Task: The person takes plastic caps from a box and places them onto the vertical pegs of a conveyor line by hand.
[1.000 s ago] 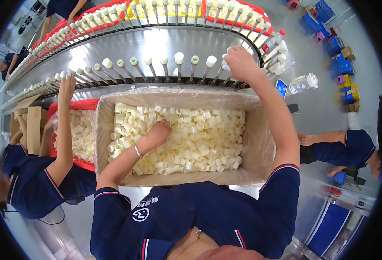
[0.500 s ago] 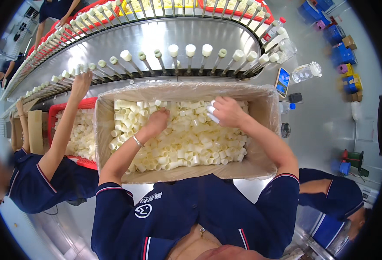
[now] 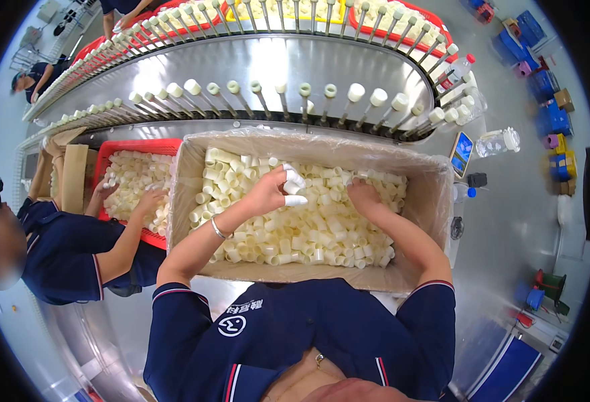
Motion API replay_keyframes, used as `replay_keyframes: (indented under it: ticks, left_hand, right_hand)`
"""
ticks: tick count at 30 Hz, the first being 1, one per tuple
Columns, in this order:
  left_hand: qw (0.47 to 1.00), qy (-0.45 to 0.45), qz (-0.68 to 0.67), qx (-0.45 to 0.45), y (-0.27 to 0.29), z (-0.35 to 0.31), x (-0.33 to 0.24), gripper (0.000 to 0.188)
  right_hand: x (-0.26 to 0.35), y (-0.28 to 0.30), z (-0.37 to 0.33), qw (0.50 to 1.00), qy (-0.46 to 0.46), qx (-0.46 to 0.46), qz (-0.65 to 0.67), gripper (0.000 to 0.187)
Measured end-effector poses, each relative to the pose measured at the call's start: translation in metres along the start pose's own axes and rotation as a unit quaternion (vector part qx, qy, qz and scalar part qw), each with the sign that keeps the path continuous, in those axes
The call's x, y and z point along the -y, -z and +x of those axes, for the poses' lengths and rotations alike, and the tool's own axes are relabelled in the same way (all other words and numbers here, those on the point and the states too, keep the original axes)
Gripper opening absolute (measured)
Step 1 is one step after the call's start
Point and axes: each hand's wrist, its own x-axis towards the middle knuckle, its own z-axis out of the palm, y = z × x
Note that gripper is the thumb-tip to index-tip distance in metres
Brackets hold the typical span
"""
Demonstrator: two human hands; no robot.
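Observation:
A large carton (image 3: 429,194) lined with clear plastic sits in front of me, with many short cream-white plastic sleeves (image 3: 295,234) heaped in it. My left hand (image 3: 268,192) hovers over the middle of the heap, thumb and fingers apart; white coverings show on its thumb and fingertips, and I see no sleeve in its grasp. Further right, my right hand (image 3: 364,195) reaches down into the sleeves near the carton's far side. Its fingers are curled together, and whatever they may hold is hidden.
Beyond the carton runs a curved metal conveyor table (image 3: 268,63) edged with upright rods, many white-capped. At left, a co-worker's hands (image 3: 149,199) are over a red basket (image 3: 174,144) of pale pieces. A phone (image 3: 462,153) and clear jar (image 3: 498,143) lie at right.
My left hand has risen from the sleeves and opened. My right hand has lowered into the heap. The co-worker's raised arm has come down to the red basket. The view has shifted.

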Motion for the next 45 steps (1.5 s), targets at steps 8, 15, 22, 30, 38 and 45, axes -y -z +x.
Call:
replay_keyframes:
  ticks: [8,15,22,30,38,45]
  left_hand:
    - [0.918,-0.223,0.205,-0.257,0.059,0.032,-0.062,0.048]
    - [0.804,-0.201,0.476,-0.295,0.100,0.095,-0.089,0.025]
    - [0.778,-0.166,0.591,-0.136,0.080,0.140,-0.115,0.017]
    - [0.676,-0.467,0.501,-0.272,0.029,0.107,-0.098,0.037]
    - [0.792,-0.368,0.488,-0.013,-0.018,0.042,0.027,0.025]
    - [0.859,-0.125,0.495,0.043,-0.060,0.081,0.104,0.023]
  right_hand:
    - [0.012,0.075,-0.019,0.983,0.108,0.076,0.129,0.024]
    - [0.028,0.172,-0.029,0.918,0.177,-0.099,0.339,0.023]
    - [-0.015,0.221,-0.012,0.879,0.033,-0.425,0.213,0.024]
    - [-0.070,0.225,0.018,0.926,-0.120,-0.354,0.048,0.027]
    - [-0.021,0.152,-0.018,0.821,0.188,-0.539,-0.025,0.021]
    - [0.028,0.023,-0.003,0.993,0.065,0.006,0.096,0.029]
